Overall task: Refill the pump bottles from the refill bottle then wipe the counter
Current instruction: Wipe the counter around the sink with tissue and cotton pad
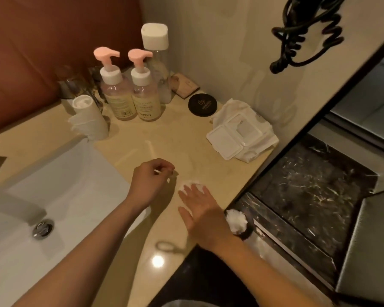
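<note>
**Nearly finished: a soft pad under a flat palm**

Plainly the wiping step is in hand. The right hand lies flat, fingers straight and spread, pressing a small round white cotton pad onto the glossy beige stone counter near its front edge. The left hand is just beside it, fingers curled, thumb and fingertips pinching a small white scrap too small to identify.

The pad looks light, soft and probably damp. It should slide under palm pressure alone and would bunch if pinched, so flat fingers across its top suit it best.

The two clear pump bottles with pink heads stand upright side by side toward the counter's back left corner. The tall clear refill bottle with a white cap is just behind them. They are smooth plastic, likely slick if soapy, and the body below the collar is the sure hold.

The white basin borders the counter's left edge, and a rolled white towel stands near its back rim. A white wipes pack with its lid open lies at the right edge, with a black round compact behind it. A black coiled cord hangs on the pale wall.
</note>
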